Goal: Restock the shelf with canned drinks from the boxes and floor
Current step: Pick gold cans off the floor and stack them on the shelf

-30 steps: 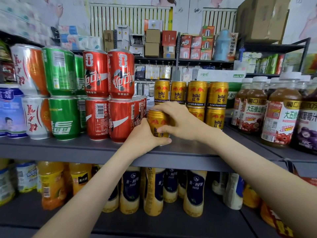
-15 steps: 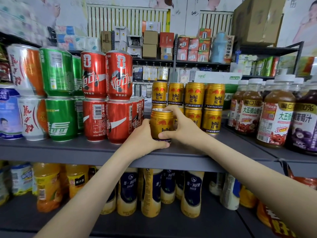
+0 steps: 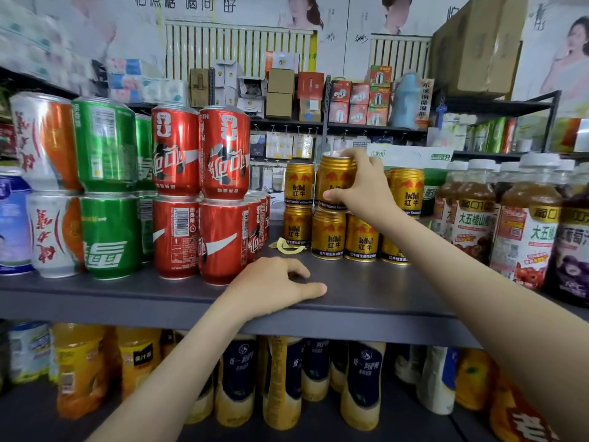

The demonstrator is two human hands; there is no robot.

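My right hand [image 3: 366,186] grips a gold Red Bull can [image 3: 334,180] and holds it on top of the lower row of gold cans [image 3: 328,234], level with the stacked upper row [image 3: 299,186]. My left hand [image 3: 274,285] rests flat on the grey shelf [image 3: 366,291] near its front edge, fingers spread, holding nothing. More gold cans [image 3: 406,191] stand to the right of the held one, partly hidden by my wrist.
Red cola cans [image 3: 223,193], green cans [image 3: 105,186] and orange-white cans [image 3: 44,186] are stacked two high at left. Juice bottles [image 3: 522,231] stand at right. A torn yellow scrap [image 3: 288,245] lies on the shelf. Bottles fill the lower shelf [image 3: 280,381].
My right hand lifted the gold can from the shelf front up and back onto the lower row. My left hand let go of the can and dropped flat onto the shelf.
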